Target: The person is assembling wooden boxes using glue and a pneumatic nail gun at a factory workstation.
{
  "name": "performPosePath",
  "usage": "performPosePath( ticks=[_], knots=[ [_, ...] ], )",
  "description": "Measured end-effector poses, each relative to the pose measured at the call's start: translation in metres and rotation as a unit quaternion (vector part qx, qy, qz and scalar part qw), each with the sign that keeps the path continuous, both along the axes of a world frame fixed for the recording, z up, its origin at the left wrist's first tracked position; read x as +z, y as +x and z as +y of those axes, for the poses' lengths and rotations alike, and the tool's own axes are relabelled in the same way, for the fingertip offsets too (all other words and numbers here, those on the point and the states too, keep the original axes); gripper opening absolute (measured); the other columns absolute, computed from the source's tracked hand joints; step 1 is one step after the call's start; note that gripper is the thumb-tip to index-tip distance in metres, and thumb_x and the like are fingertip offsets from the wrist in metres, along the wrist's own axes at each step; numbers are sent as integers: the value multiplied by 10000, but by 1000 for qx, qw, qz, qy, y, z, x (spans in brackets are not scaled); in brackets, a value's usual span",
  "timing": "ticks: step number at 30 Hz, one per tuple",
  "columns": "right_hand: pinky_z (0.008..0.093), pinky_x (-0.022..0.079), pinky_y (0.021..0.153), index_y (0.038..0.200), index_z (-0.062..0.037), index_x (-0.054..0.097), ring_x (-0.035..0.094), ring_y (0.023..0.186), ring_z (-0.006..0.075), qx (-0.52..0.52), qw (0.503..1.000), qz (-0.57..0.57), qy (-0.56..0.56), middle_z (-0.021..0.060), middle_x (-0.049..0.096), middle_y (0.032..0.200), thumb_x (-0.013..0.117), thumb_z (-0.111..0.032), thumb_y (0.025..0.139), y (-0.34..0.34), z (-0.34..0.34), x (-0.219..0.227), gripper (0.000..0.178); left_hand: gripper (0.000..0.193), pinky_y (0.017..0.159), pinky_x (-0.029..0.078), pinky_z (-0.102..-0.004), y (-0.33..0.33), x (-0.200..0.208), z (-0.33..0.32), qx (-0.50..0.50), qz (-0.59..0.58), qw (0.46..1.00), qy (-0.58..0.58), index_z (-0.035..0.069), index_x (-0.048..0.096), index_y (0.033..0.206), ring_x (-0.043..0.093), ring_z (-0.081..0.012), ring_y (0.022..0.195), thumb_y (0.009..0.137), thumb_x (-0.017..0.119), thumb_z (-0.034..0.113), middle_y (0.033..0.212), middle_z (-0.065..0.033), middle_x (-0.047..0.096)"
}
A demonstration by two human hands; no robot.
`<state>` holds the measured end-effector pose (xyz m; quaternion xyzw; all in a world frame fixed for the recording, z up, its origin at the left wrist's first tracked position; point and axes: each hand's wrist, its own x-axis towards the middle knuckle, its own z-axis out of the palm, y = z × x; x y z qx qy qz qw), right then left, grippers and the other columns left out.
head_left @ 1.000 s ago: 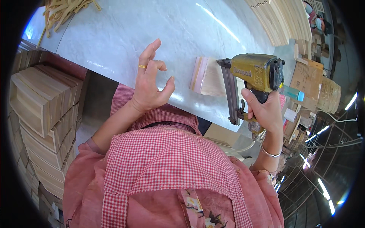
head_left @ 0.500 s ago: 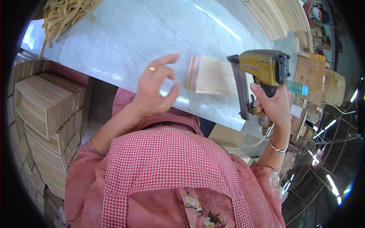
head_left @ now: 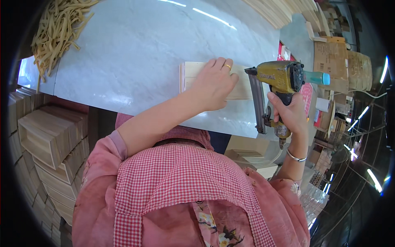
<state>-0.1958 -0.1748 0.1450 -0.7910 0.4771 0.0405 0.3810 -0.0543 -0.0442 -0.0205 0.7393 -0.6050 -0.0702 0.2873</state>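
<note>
My left hand (head_left: pixel 214 84) lies across a small stack of pale wooden boards (head_left: pixel 188 75) on the table. Its fingers are curled at the boards' far edge, fingertips hidden, and a gold ring shows. In my right hand (head_left: pixel 291 114) is an air staple gun (head_left: pixel 276 76), gripped by its dark handle. The gun has a yellowish body and a long dark magazine pointing toward me. Its nose sits beside the right end of the boards; I cannot tell whether they touch.
Beige strips (head_left: pixel 57 37) lie heaped at the far left of the grey marbled table (head_left: pixel 135 45). Long thin wooden slats (head_left: pixel 271 10) are at the back right. Wooden trays or frames (head_left: pixel 53 131) stand stacked below on the left. Cardboard boxes (head_left: pixel 330 59) stand at the right.
My left hand has come from the air above the table's near edge to the right, onto the boards. The boards appear further left, and the staple gun remains in my right hand.
</note>
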Motion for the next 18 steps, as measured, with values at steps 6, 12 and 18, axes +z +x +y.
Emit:
performPosePath(
  ticks=[6,12,18],
  knots=[
    [230,394,400,986,29,652,488,410,100,23,999,-13,21,15,567,573,754,-207,913,4,-7,-4,268,459,984,387,-402,6,6,-2,0,33,999,17,54,682,1002,480,-321,1109,603,822,231,1277,-193,551],
    [227,393,399,1029,40,651,492,411,98,29,999,0,36,16,568,573,752,-211,915,8,-12,-6,294,449,956,386,-384,8,11,-4,-4,30,998,55,63,694,1003,476,-314,1105,608,814,239,1283,-183,550],
    [223,387,397,1050,46,650,493,412,96,33,999,8,36,15,566,569,756,-216,912,11,-13,-6,314,459,955,385,-381,9,10,-3,-5,28,998,56,65,695,1013,473,-309,1108,609,818,246,1296,-177,549]
  ],
)
